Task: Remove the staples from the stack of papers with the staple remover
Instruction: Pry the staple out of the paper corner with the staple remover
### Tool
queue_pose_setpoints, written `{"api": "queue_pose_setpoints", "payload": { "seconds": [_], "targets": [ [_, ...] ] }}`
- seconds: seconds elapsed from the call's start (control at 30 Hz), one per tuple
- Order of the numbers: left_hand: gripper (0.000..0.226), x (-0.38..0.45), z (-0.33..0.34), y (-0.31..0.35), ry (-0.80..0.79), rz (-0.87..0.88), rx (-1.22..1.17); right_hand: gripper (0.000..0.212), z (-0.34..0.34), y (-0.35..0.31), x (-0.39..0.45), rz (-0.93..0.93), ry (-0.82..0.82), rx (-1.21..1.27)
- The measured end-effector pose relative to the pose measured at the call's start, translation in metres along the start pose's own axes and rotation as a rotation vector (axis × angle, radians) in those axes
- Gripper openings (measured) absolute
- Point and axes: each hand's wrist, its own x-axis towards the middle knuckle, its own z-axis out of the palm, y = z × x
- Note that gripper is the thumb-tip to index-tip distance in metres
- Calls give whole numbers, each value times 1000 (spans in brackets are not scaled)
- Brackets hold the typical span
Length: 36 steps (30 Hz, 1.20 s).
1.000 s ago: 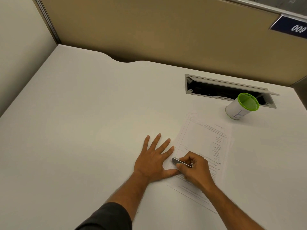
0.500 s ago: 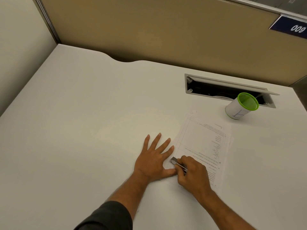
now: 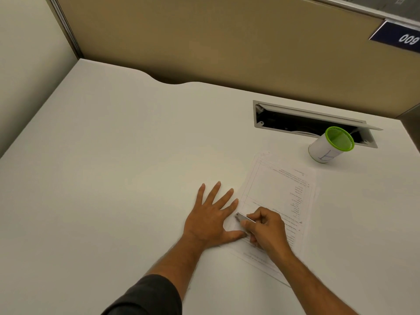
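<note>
My left hand (image 3: 210,220) lies flat on the white desk (image 3: 113,178), palm down, fingers spread and pointing away from me. Its thumb reaches out to the right and presses on the near left corner of the stack of papers (image 3: 279,196). The rest of that hand sits on the bare desk just beside the sheets.

My right hand (image 3: 267,230) rests on the lower part of the stack, curled into a loose fist. Thumb and forefinger pinch the staple remover (image 3: 244,218), a slim silvery metal piece. Its long axis runs from my fingers up and to the left, and its free end points toward the tip of my left forefinger, nearly touching it. That end sits at the left edge of the papers. I cannot tell whether it is hooked under a staple; the staple itself is too small to see.

The stack lies to the right of the desk's middle, its long axis running away from me and leaning a little to the right, the printed lines upside down from where I sit. Beyond its far right corner stands a white cup with a green rim (image 3: 329,145), near an open cable tray (image 3: 302,120) sunk in the desk. A dark sleeve (image 3: 145,296) covers my left upper arm.
</note>
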Motion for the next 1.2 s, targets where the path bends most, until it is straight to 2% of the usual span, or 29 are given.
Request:
{"api": "queue_pose_setpoints", "payload": {
  "seconds": [0.2,0.37,0.43,0.63,0.77,1.0,1.2],
  "targets": [
    [89,0,0,0,-10,3,6,15,-4,-12,7,260,-100,162],
    [90,0,0,0,-18,1,6,11,-8,-21,11,357,-159,192],
    [90,-1,0,0,-20,0,3,12,-9,-19,11,333,-164,188],
    [91,1,-1,0,-32,-7,22,14,-12,3,0,-5,-51,51],
    [90,0,-1,1,-7,-6,3,16,-9,5,-2,-110,-39,-73],
    [89,0,0,1,-1,-5,5,23,-2,7,-1,-145,5,-162],
    [89,1,0,1,-14,-8,6,23,0,8,-5,-113,44,-119]
  ]
}}
